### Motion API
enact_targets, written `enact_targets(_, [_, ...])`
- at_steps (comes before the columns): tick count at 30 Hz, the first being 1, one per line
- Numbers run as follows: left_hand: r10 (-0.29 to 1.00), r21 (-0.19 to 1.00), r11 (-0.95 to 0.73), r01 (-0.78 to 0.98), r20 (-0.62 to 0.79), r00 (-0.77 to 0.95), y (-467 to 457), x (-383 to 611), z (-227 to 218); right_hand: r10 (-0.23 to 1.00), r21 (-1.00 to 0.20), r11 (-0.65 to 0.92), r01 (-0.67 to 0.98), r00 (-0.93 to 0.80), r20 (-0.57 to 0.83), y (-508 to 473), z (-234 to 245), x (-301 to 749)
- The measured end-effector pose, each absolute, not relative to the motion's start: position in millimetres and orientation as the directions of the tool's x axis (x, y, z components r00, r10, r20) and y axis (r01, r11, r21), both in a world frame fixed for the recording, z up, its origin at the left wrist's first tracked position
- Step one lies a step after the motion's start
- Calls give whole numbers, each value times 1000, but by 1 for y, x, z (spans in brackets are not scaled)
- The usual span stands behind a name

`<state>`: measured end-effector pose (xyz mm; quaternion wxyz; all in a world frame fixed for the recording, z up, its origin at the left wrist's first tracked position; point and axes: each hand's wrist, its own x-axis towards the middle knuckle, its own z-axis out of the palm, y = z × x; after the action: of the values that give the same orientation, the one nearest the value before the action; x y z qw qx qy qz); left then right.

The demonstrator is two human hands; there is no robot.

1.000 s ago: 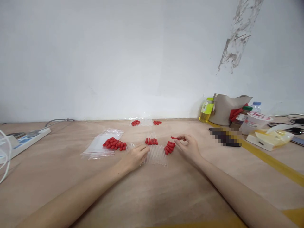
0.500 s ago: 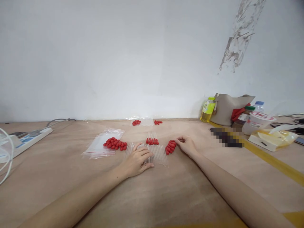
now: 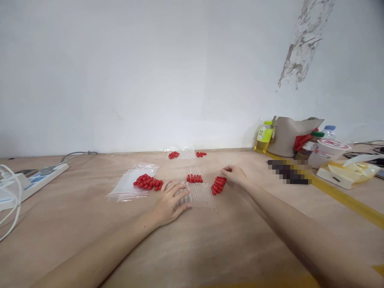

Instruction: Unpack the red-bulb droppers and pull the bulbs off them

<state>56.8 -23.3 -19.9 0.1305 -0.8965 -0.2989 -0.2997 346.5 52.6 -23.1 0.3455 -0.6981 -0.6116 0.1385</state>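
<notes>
My left hand (image 3: pixel 172 202) lies palm down with fingers spread, resting on the left part of a row of clear thin dropper tubes (image 3: pixel 204 196). My right hand (image 3: pixel 235 175) is closed in a pinch just beyond a fanned row of red rubber dropper bulbs (image 3: pixel 218 185); I cannot make out what, if anything, is between its fingertips. Behind the tubes lie several droppers with red bulbs (image 3: pixel 195 178), their clear stems pointing away. Left of my left hand is a heap of red bulbs (image 3: pixel 145 181), partly on clear zip bags (image 3: pixel 126 186).
More red bulbs (image 3: pixel 173 155) lie with clear plastic by the wall. To the left is a power strip (image 3: pixel 48 180) with cables. A yellow drink bottle (image 3: pixel 264 138), a grey bag (image 3: pixel 283 138), a paper tub (image 3: pixel 328 154) and a tissue pack (image 3: pixel 345 174) stand at right.
My right hand has shifted slightly forward, its fingertips now beyond the right bulb row. My left hand has slid a little left over the tubes. The view has shifted slightly.
</notes>
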Motion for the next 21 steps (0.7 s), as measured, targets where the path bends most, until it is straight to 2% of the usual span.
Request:
enact_targets(5, [460, -14, -730, 683, 729, 507, -26, 47, -25, 981, -549, -68, 833, 156, 117, 74, 0, 303])
enact_targets(14, [510, 25, -685, 728, 731, 454, -26, 46, -25, 990, -400, -138, 906, 128, -53, 91, 0, 252])
enact_targets(18, [503, 5, -690, 724, 723, 474, -27, 47, -25, 993, -396, -115, 911, 110, -36, 87, 11, 258])
enact_targets(21, [519, 19, -690, 723, 710, 476, -27, 47, -25, 994, -430, -17, 903, 61, 87, 73, 30, 269])
